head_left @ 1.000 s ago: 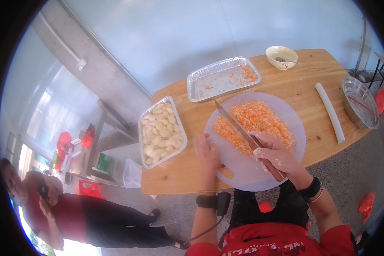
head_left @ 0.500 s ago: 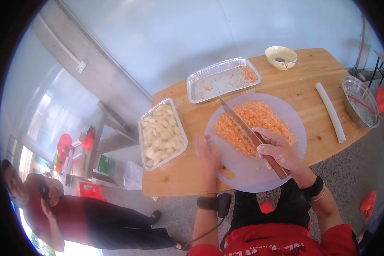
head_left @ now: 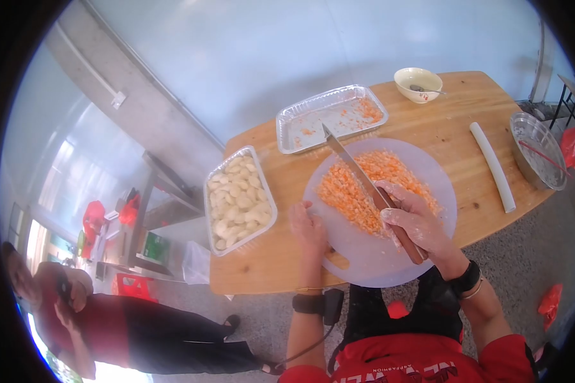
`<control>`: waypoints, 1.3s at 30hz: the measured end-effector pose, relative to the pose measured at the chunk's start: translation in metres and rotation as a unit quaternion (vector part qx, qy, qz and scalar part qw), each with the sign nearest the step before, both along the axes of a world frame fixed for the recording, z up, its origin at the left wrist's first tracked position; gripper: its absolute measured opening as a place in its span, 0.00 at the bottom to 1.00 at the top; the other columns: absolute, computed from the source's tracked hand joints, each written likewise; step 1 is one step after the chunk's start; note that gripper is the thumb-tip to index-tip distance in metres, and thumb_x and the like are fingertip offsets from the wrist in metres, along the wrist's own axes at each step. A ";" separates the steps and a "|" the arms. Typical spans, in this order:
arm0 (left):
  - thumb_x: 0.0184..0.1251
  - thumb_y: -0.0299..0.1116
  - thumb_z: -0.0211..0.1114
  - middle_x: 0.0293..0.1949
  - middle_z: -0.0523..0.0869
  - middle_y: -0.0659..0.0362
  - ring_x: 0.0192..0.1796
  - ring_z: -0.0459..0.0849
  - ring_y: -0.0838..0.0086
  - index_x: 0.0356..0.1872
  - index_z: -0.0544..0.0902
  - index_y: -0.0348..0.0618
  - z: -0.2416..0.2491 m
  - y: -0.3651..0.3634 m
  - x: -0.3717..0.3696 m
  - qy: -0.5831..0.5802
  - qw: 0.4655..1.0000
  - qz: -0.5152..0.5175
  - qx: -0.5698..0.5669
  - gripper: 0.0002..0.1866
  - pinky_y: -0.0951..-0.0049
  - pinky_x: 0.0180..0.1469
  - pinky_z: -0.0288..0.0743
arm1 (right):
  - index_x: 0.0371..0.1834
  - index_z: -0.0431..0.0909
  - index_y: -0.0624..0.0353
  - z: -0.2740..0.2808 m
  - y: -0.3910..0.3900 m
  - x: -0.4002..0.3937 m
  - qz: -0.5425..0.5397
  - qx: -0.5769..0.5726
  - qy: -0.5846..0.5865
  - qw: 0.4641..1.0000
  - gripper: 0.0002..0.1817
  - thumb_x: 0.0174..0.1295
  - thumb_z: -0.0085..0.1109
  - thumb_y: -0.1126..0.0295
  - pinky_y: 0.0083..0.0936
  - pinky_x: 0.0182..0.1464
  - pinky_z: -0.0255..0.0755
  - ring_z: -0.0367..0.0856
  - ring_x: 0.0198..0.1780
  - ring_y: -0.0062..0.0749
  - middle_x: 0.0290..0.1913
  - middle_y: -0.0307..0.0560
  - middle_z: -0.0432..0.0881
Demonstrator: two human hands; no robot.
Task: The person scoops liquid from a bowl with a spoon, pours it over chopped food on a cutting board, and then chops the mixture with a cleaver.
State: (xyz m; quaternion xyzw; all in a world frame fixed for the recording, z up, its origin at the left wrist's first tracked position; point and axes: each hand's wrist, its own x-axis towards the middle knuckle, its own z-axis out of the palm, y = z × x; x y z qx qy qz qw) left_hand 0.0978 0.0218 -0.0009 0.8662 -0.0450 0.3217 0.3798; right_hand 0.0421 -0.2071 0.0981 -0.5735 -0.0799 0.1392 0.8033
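Firmly clamping the kitchen knife (head_left: pixel 369 187) in the right grip (head_left: pixel 412 218); keep the left grip (head_left: pixel 308 230), cannot tell if closed, by the chopping board (head_left: pixel 372 265), clear of the blade (head_left: pixel 354 163).

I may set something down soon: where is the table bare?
The widest open patch of table lies between the bowl, the cutting board and the white rod. Another is the near left corner, between the tray of pale pieces and the left hand. The board is crowded: chopped orange bits, the knife and the right hand fill much of it.
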 end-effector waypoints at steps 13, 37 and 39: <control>0.44 0.18 0.50 0.34 0.76 0.47 0.40 0.76 0.53 0.35 0.74 0.33 -0.003 -0.001 0.002 -0.036 0.999 0.023 0.016 0.13 0.60 0.44 0.70 | 0.67 0.61 0.57 -0.015 -0.004 0.005 -0.019 -0.051 -0.003 0.999 0.29 0.59 0.52 0.73 0.15 0.16 0.66 0.69 0.17 0.16 0.24 0.39 0.72; 0.46 0.19 0.52 0.39 0.75 0.45 0.46 0.73 0.49 0.40 0.74 0.34 0.004 0.001 -0.001 0.027 0.999 0.010 0.016 0.15 0.55 0.49 0.67 | 0.66 0.62 0.58 -0.015 -0.006 0.008 -0.022 -0.042 0.005 0.999 0.29 0.59 0.52 0.73 0.14 0.16 0.66 0.70 0.17 0.16 0.24 0.39 0.72; 0.46 0.19 0.52 0.40 0.75 0.44 0.46 0.73 0.49 0.40 0.73 0.34 0.003 0.000 -0.002 0.033 0.999 0.003 -0.002 0.15 0.54 0.49 0.66 | 0.67 0.61 0.58 -0.008 -0.009 0.004 -0.031 -0.027 0.022 0.999 0.29 0.60 0.52 0.73 0.14 0.16 0.66 0.70 0.17 0.16 0.24 0.39 0.72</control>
